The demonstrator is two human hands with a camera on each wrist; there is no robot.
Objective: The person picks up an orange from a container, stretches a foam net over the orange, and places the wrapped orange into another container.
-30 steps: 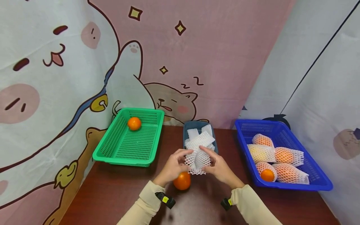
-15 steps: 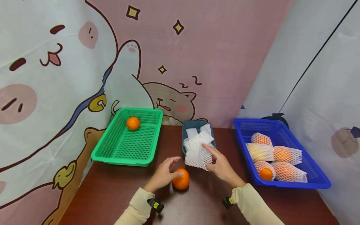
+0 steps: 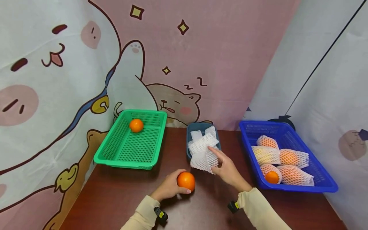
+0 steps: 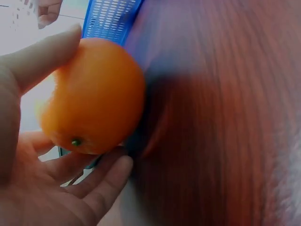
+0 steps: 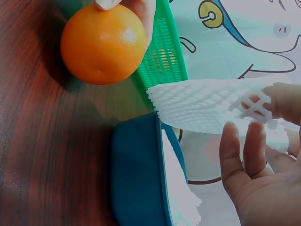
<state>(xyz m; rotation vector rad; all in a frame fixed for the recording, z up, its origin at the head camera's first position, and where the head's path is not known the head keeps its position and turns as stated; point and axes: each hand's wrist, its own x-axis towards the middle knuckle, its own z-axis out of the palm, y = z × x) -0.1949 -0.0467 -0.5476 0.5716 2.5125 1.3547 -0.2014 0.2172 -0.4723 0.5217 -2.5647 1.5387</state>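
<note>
My left hand (image 3: pixel 170 186) grips an orange (image 3: pixel 186 181) at the middle of the table, thumb on the near side and fingers round the far side. In the left wrist view the small green stem spot of the orange (image 4: pixel 94 96) shows. My right hand (image 3: pixel 229 170) pinches a white foam net sleeve (image 3: pixel 202 160) at its right edge. In the right wrist view this net sleeve (image 5: pixel 207 104) spreads out flattened, above the small dark blue bin (image 5: pixel 136 174). More foam nets (image 3: pixel 203 143) lie in that bin behind it.
A green basket (image 3: pixel 130 166) at the left holds one bare orange (image 3: pixel 136 125). At the right, a blue basket (image 3: pixel 299 188) holds several net-wrapped fruits (image 3: pixel 290 158). A patterned cloth (image 3: pixel 230 64) hangs behind the brown table (image 3: pixel 210 207).
My left hand has let go of the foam net, moved down and taken hold of the orange. My right hand keeps the net, which now lies flatter and slightly farther forward.
</note>
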